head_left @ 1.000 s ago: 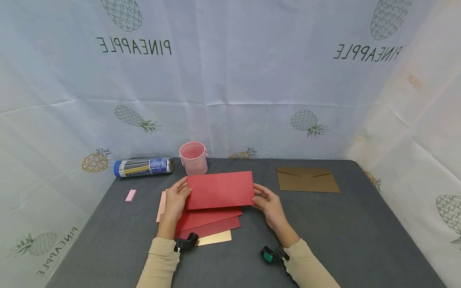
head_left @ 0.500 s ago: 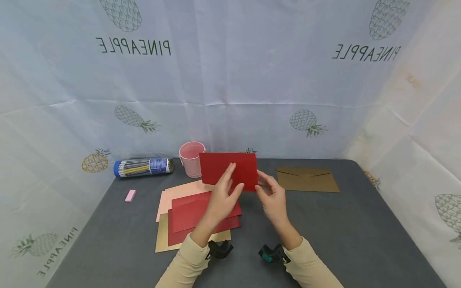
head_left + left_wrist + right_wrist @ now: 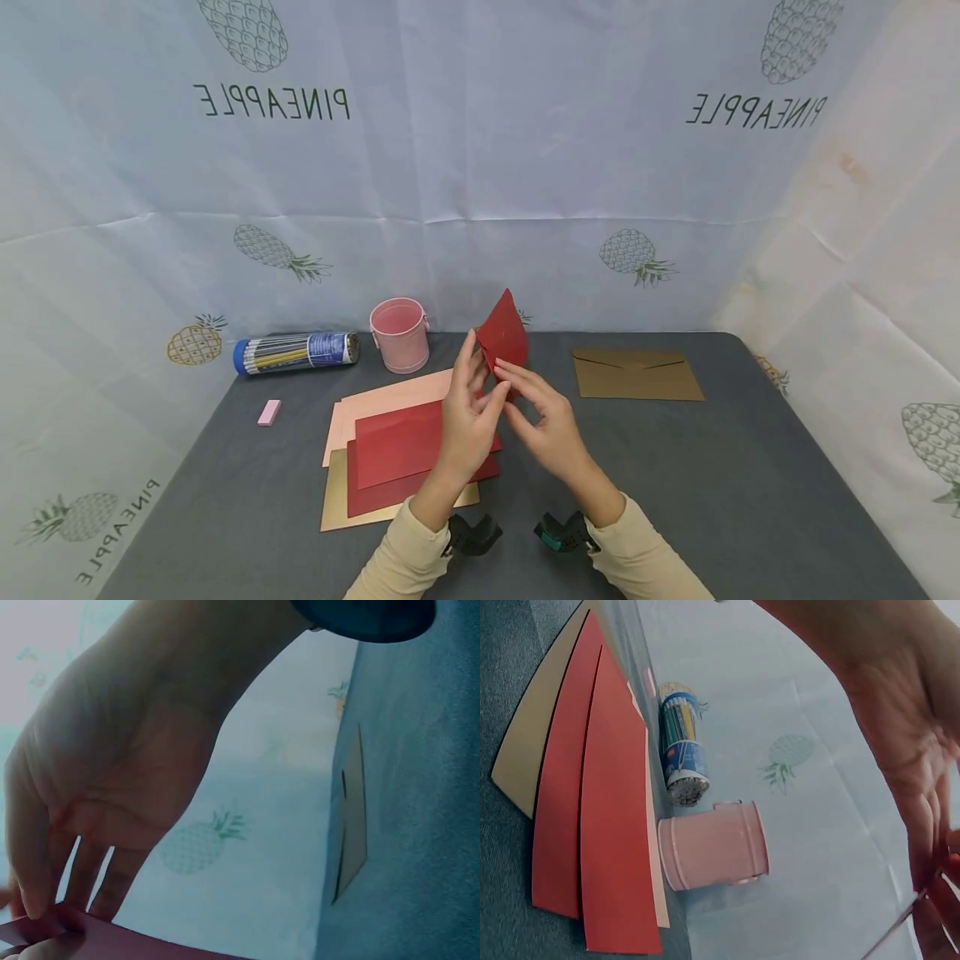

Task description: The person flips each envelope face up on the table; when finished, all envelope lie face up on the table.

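A red envelope (image 3: 506, 335) is held up above the table, turned so that it looks narrow with a pointed corner at the top. My left hand (image 3: 467, 408) pinches its near edge between thumb and fingers. From the other side my right hand (image 3: 551, 421) grips the same edge, fingertips close to the left thumb. In the left wrist view, the red envelope (image 3: 142, 946) runs along the bottom, with the left fingers partly behind it. Below and left of the hands lie several overlapping envelopes: red (image 3: 397, 442), pale pink (image 3: 401, 392) and gold (image 3: 337, 492).
To the right, a brown envelope (image 3: 637, 373) lies flap side up. A pink bucket (image 3: 401, 337) stands at the table's back edge. Beside it lies a clear tube of pencils (image 3: 296, 353) with a blue cap. A pink eraser (image 3: 269, 412) is at the left.
The red envelope was first held flat by both ends. It was then raised and has turned from facing the camera to sideways. My left hand has moved right, close to the right hand.
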Demonstrator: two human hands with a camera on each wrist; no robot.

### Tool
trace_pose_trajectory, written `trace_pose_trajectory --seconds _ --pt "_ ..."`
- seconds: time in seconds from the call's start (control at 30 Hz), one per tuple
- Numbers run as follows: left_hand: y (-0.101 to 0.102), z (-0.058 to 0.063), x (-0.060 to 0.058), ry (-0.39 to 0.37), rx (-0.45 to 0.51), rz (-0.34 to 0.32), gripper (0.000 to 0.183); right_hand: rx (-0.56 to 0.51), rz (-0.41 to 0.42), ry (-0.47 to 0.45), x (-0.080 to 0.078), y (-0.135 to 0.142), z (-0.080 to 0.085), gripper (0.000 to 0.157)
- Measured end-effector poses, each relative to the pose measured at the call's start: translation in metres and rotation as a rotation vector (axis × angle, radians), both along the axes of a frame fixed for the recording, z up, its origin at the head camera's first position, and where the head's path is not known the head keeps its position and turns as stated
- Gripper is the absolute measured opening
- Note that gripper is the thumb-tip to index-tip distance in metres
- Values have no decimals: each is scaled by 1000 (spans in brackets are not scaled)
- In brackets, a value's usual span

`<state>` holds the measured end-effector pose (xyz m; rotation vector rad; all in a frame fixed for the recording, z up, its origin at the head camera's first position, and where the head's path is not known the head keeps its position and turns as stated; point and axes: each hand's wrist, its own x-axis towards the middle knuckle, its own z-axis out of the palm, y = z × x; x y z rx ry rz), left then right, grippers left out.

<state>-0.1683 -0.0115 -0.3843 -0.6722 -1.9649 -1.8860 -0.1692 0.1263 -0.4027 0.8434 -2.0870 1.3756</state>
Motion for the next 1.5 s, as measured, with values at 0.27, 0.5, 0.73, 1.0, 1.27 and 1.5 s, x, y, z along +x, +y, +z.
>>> trace_pose_trajectory --seconds 0.27,0.5,0.73,1.0,1.27,1.5 --pt "-8 -15 -11 -78 -19 57 56 10 -20 -95 2 14 4 46" --pt "-14 -13 -18 -235 42 -3 49 -119 -183 -197 -4 52 2 44" --pt "-24 -27 -33 -305 136 -72 49 -248 -257 -357 -27 99 -33 51" --pt "-37 -47 -48 -465 246 -177 47 -310 -210 -506 -36 115 -51 54" --pt "-40 -63 -55 -475 141 -120 43 -275 -144 -574 -35 131 -57 53" --pt "-32 -70 -53 -490 1 -128 40 -199 -146 -653 -31 155 -68 53"
